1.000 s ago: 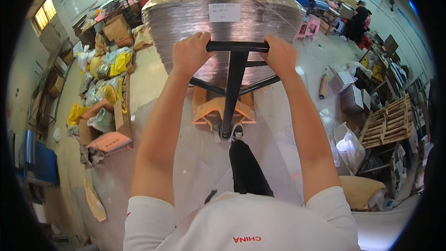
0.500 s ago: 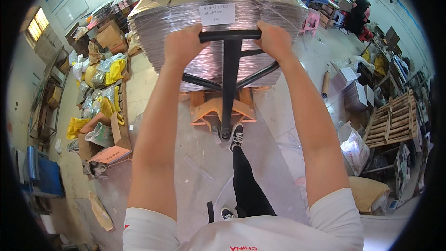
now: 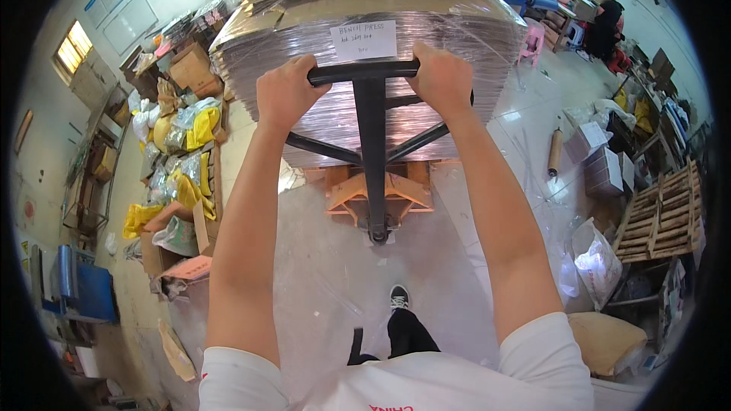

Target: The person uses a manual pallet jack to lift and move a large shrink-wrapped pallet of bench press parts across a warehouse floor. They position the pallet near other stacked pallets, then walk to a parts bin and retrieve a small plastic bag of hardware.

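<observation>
My left hand (image 3: pixel 289 91) and my right hand (image 3: pixel 443 80) are closed round the two ends of the black handle (image 3: pixel 371 122) of a pallet truck. Its orange base (image 3: pixel 411 189) sits on the floor in front of me, with the lower end of the handle joined to it. Above and beyond the base rises a tall stack (image 3: pixel 320 38) of flat sheets, wrapped in clear film, with a white paper label (image 3: pixel 364 40) on the side facing me. My arms are stretched out forward. The truck's forks are hidden beneath the load.
To the left lie yellow and clear bags (image 3: pixel 199 128) and open cardboard boxes (image 3: pixel 190 68). Along the right are a brown roll (image 3: pixel 555 152), cartons (image 3: pixel 603 171), a wooden pallet (image 3: pixel 659 213) and a white sack (image 3: pixel 595 262). A pink stool (image 3: pixel 532 39) and people (image 3: pixel 607 24) are at the far right.
My foot has drawn back from beside the truck's base toward me. The view has shifted slightly, so the surroundings sit a little lower and further right. Both hands keep hold of the handle.
</observation>
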Demonstrator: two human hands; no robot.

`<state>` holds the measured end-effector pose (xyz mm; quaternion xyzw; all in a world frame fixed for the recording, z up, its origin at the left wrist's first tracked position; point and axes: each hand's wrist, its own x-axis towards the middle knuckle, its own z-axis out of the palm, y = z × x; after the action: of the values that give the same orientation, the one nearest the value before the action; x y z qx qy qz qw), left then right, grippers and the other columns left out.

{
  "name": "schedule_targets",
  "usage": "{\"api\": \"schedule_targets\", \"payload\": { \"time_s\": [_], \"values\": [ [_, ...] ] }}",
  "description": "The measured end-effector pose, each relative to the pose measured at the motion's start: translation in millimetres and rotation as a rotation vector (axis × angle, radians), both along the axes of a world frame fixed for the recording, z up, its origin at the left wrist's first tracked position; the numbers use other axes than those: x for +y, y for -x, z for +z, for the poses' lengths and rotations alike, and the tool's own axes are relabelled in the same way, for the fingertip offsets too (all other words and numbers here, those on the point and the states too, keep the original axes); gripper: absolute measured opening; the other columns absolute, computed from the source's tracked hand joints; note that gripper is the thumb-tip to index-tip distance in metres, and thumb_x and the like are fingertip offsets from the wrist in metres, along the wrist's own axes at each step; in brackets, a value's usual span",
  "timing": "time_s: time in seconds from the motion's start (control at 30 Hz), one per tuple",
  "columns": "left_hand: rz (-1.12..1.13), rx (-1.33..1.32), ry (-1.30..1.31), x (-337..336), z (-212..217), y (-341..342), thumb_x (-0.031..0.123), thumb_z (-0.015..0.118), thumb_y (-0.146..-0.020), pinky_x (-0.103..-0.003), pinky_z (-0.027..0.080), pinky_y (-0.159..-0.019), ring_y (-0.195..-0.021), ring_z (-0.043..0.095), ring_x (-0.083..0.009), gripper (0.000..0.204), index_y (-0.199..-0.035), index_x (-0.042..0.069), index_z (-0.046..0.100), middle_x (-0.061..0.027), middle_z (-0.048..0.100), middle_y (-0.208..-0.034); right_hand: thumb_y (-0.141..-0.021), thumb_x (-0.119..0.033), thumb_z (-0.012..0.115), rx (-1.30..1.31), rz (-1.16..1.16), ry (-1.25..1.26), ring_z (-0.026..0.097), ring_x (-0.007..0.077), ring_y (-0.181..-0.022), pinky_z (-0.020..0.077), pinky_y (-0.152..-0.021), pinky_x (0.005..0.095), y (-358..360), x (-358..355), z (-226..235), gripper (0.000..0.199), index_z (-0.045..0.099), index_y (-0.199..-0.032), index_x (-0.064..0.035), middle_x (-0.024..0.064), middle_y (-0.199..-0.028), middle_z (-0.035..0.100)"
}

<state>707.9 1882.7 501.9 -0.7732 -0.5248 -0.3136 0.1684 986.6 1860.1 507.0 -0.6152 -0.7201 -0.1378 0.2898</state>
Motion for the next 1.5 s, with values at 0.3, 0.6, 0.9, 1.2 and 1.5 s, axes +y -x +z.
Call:
{"api": "schedule_targets", "payload": {
  "time_s": [0.3,0.6,0.9,1.2,1.5],
  "values": [
    [-0.028,-0.065,0.027,-289.4,-22.3,67.5,0.022,0.089,-0.062,-0.044,0.048,-0.064,-0.076,0.064,-0.0296,0.034,-0.084,0.014,0.064,-0.0038,0.061,-0.081,-0.074,-0.008,0.074,0.050,0.087,-0.312,0.059,0.0300,-0.069,0.0449,-0.063,0.0428,58.3,-286.4,-30.1,0.017,0.059,-0.079,-0.0147,0.0055,-0.072,0.057],
    [-0.474,0.081,0.965,-799.5,-256.5,133.4,0.030,0.080,-0.075,-0.044,0.053,-0.061,-0.071,0.069,-0.0302,0.023,-0.083,0.014,0.066,-0.0079,0.066,-0.077,-0.070,-0.028,0.083,-0.102,0.260,0.951,0.068,0.0342,-0.075,0.0515,-0.066,0.0463,104.7,-815.8,-245.4,0.025,0.067,-0.078,-0.0102,0.0112,-0.076,0.067],
    [-0.337,0.210,1.064,-780.4,-243.6,137.5,0.039,0.073,-0.083,-0.052,0.056,-0.063,-0.071,0.072,-0.0363,0.029,-0.088,0.012,0.069,-0.0133,0.071,-0.074,-0.074,-0.040,0.078,-0.082,0.182,0.765,0.068,0.0337,-0.058,0.0517,-0.053,0.0460,128.7,-801.4,-238.1,0.029,0.068,-0.067,-0.0138,0.0089,-0.059,0.064],
    [-0.293,0.241,0.964,-757.1,-189.1,93.2,0.043,0.071,-0.083,-0.051,0.056,-0.070,-0.078,0.074,-0.0364,0.034,-0.090,0.010,0.072,-0.0149,0.074,-0.083,-0.072,-0.035,0.077,-0.164,0.181,0.632,0.072,0.0331,-0.070,0.0553,-0.065,0.0479,83.7,-766.5,-190.6,0.021,0.074,-0.077,-0.0149,0.0104,-0.071,0.071],
    [-0.244,0.231,1.078,-903.8,-233.3,93.2,0.030,0.073,-0.079,-0.050,0.056,-0.067,-0.076,0.073,-0.0361,0.019,-0.084,0.011,0.073,-0.0135,0.073,-0.077,-0.074,-0.032,0.075,-0.161,0.197,0.826,0.073,0.0341,-0.073,0.0574,-0.067,0.0481,98.9,-898.9,-223.6,0.020,0.077,-0.080,-0.0134,0.0143,-0.073,0.072]
  ]
}}
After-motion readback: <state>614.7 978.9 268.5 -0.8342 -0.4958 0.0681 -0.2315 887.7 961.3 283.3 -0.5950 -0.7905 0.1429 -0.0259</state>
